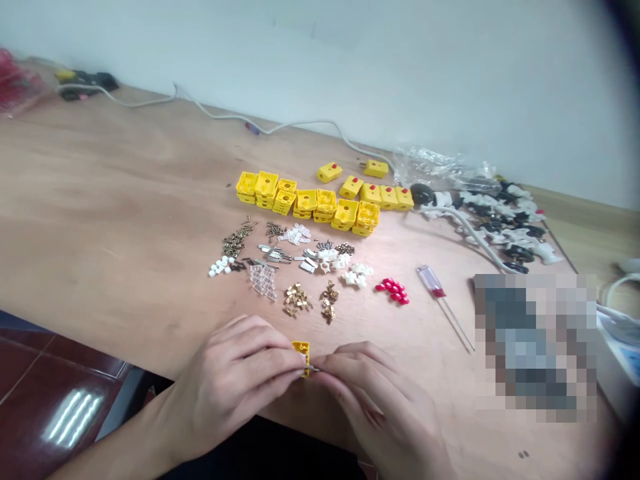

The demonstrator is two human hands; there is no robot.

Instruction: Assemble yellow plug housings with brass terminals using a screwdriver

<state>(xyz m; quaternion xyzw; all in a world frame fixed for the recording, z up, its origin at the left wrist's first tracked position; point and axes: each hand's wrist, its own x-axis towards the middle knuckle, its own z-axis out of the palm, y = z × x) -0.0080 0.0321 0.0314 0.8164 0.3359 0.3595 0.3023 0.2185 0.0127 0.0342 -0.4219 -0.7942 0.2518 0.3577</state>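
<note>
While pinched between fingertips (294, 361), yellow plastic housing (301, 348)

Head-worn view, facing forward and down, above left hand (230, 387), right hand (380, 407)

A wooden table (100, 187) runs under the grip (306, 360). Straight ahead of it lie small brass terminals (297, 300), then rows of yellow plastic housings (307, 203) (some stacked double); red caps (393, 290) and a red-handled screwdriver (433, 283) lie ahead and rightward.

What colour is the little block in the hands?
Yellow. The plastic block shows best in the head view, between the left hand and right hand.
</note>
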